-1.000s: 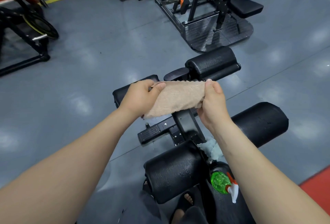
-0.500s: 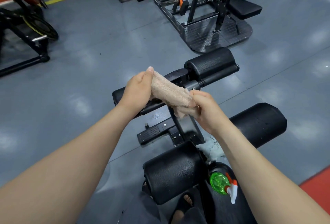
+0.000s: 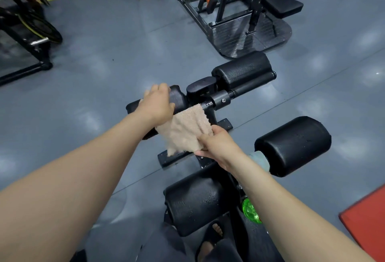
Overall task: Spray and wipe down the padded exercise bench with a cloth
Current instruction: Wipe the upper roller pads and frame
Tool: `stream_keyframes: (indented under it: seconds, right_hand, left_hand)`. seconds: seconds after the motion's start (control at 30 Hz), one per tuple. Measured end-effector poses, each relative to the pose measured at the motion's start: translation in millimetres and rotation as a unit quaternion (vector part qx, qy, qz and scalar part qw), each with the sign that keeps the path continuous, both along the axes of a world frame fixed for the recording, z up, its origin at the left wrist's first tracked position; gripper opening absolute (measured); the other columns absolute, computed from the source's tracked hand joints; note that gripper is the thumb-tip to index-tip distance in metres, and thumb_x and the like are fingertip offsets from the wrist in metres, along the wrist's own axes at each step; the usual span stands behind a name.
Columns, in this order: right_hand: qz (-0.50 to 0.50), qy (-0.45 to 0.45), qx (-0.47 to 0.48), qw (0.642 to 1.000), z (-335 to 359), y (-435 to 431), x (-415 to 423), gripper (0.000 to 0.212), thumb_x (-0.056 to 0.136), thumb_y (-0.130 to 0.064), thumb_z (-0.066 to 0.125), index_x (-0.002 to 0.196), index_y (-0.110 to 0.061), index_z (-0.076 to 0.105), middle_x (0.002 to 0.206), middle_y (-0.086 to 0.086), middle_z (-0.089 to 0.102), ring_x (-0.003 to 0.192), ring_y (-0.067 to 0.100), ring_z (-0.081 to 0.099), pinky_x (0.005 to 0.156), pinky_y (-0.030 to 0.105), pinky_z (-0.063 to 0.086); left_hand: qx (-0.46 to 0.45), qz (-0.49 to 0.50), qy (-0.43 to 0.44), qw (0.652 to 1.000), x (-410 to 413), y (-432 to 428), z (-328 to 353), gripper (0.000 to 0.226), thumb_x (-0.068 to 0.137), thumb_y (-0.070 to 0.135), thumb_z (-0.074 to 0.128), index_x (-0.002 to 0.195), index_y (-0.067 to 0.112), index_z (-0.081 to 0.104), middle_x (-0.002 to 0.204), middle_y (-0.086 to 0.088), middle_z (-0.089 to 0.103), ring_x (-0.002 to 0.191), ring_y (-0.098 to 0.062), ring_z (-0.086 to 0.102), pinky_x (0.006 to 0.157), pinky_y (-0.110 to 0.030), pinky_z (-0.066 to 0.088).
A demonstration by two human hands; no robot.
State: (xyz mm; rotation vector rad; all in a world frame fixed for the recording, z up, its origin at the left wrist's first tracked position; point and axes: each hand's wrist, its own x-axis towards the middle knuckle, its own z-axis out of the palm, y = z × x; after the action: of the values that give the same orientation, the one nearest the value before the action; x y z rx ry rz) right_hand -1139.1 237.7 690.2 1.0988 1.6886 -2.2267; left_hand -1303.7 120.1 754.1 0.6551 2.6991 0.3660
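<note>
Bench (image 3: 193, 201): black and padded. Two roller pads near the body, two farther out on a cross bar. It stands on the grey floor (image 3: 104, 63). Framing much as 0.5 s ago.

Cloth (image 3: 185, 132): tan terry. 0.5 s ago it was twisted into a tight roll, held up between both hands across the far bar. Now it is opened out into a loose sheet, lower down, hanging over the bench's centre post between the far and near pads. Its top corner lies just beside the bar's metal collar.

Left hand (image 3: 158, 105): has gone forward from the cloth's end and now sits over the far left pad (image 3: 179, 97), knuckles up and motion-blurred. The cloth's edge runs under the wrist. Cannot tell whether the fingers clasp cloth, pad or nothing.

Right hand (image 3: 218, 145): has dropped and drawn nearer. It pinches the cloth's near lower corner, thumb on top.

Pale rag (image 3: 260, 158): wadded against the inner end of the near right pad, mostly behind the right forearm.

Container: spray bottle (image 3: 250, 210), clear green, lying on the bench just behind the near left pad. The nozzle seen 0.5 s ago is now behind the right forearm. Fill level not readable.
</note>
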Motion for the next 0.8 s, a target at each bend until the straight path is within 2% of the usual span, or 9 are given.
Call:
stream_keyframes:
  seconds: [0.07, 0.13, 0.23, 0.33, 0.43, 0.5, 0.6, 0.63, 0.8]
  right_hand:
    - [-0.013, -0.013, 0.026, 0.999, -8, 6, 2, 0.014, 0.099, -0.014, 0.062, 0.11, -0.005, 0.058, 0.113, 0.014, 0.069, 0.084, 0.02, 0.071, 0.075, 0.035, 0.064]
    - [-0.009, -0.016, 0.042, 0.999, -9, 12, 6, 0.013, 0.101, -0.015, 0.061, 0.107, -0.004, 0.058, 0.107, 0.015, 0.07, 0.078, 0.02, 0.071, 0.08, 0.037, 0.064]
    - [-0.004, -0.016, 0.081, 0.997, -5, 22, 14, 0.014, 0.101, -0.017, 0.06, 0.102, -0.003, 0.06, 0.093, 0.016, 0.072, 0.074, 0.02, 0.069, 0.076, 0.035, 0.063]
    - [0.021, -0.039, 0.18, 0.983, -2, 40, 30, 0.017, 0.1, -0.02, 0.058, 0.094, -0.006, 0.064, 0.082, 0.009, 0.072, 0.069, 0.019, 0.062, 0.068, 0.035, 0.055]
    - [0.13, -0.063, 0.314, 0.938, -1, 67, 52, 0.013, 0.096, -0.015, 0.056, 0.091, -0.021, 0.067, 0.089, -0.006, 0.072, 0.08, 0.016, 0.065, 0.077, 0.029, 0.051]
    - [0.246, -0.094, 0.379, 0.887, 1, 82, 65, 0.021, 0.09, -0.011, 0.054, 0.095, -0.029, 0.064, 0.1, -0.012, 0.065, 0.099, 0.015, 0.062, 0.087, 0.027, 0.048]
    - [0.393, -0.147, 0.434, 0.797, 0, 93, 83, 0.037, 0.086, -0.019, 0.057, 0.118, -0.036, 0.059, 0.11, -0.008, 0.05, 0.113, 0.022, 0.045, 0.101, 0.04, 0.044]
    - [0.415, -0.159, 0.438, 0.782, -2, 95, 88, 0.039, 0.087, -0.021, 0.058, 0.122, -0.037, 0.058, 0.111, -0.008, 0.046, 0.113, 0.022, 0.041, 0.102, 0.043, 0.043]
    - [0.396, -0.111, 0.474, 0.779, -16, 98, 100, 0.015, 0.088, -0.025, 0.068, 0.09, -0.038, 0.062, 0.102, -0.014, 0.046, 0.107, 0.018, 0.042, 0.095, 0.039, 0.045]
  left_hand:
    - [0.027, -0.008, 0.014, 1.0, 15, 4, -6, 0.026, 0.102, 0.025, 0.046, 0.121, 0.008, 0.054, 0.126, -0.014, 0.057, 0.116, -0.034, 0.053, 0.097, -0.043, 0.045]
    - [0.019, -0.054, 0.004, 0.998, 33, 8, -13, 0.031, 0.105, 0.03, 0.038, 0.113, 0.008, 0.057, 0.117, -0.015, 0.064, 0.107, -0.034, 0.058, 0.091, -0.043, 0.048]
    - [-0.016, -0.099, 0.005, 0.995, 50, 10, -24, 0.037, 0.108, 0.041, 0.029, 0.113, 0.012, 0.051, 0.118, -0.015, 0.062, 0.108, -0.036, 0.058, 0.088, -0.047, 0.047]
    - [-0.059, -0.104, 0.029, 0.992, 48, 16, -29, 0.038, 0.109, 0.047, 0.025, 0.105, 0.014, 0.043, 0.116, -0.014, 0.061, 0.103, -0.037, 0.058, 0.077, -0.043, 0.043]
    - [-0.059, -0.095, 0.017, 0.994, 45, 22, -30, 0.039, 0.108, 0.049, 0.024, 0.105, 0.015, 0.042, 0.117, -0.012, 0.061, 0.097, -0.033, 0.056, 0.08, -0.045, 0.045]
    - [-0.042, -0.067, 0.029, 0.996, 48, 24, -30, 0.039, 0.106, 0.046, 0.029, 0.119, 0.015, 0.048, 0.128, -0.01, 0.056, 0.113, -0.034, 0.053, 0.093, -0.048, 0.044]
    - [0.012, -0.047, 0.096, 0.994, 58, 28, -31, 0.036, 0.102, 0.035, 0.039, 0.13, 0.015, 0.048, 0.134, -0.008, 0.048, 0.123, -0.032, 0.042, 0.102, -0.048, 0.035]
    - [0.034, -0.046, 0.111, 0.992, 61, 30, -30, 0.035, 0.1, 0.032, 0.042, 0.13, 0.014, 0.048, 0.133, -0.008, 0.047, 0.123, -0.032, 0.04, 0.103, -0.047, 0.033]
    - [0.075, -0.077, 0.127, 0.986, 74, 36, -27, 0.032, 0.091, 0.022, 0.051, 0.122, 0.016, 0.052, 0.13, -0.003, 0.045, 0.124, -0.028, 0.035, 0.105, -0.043, 0.028]
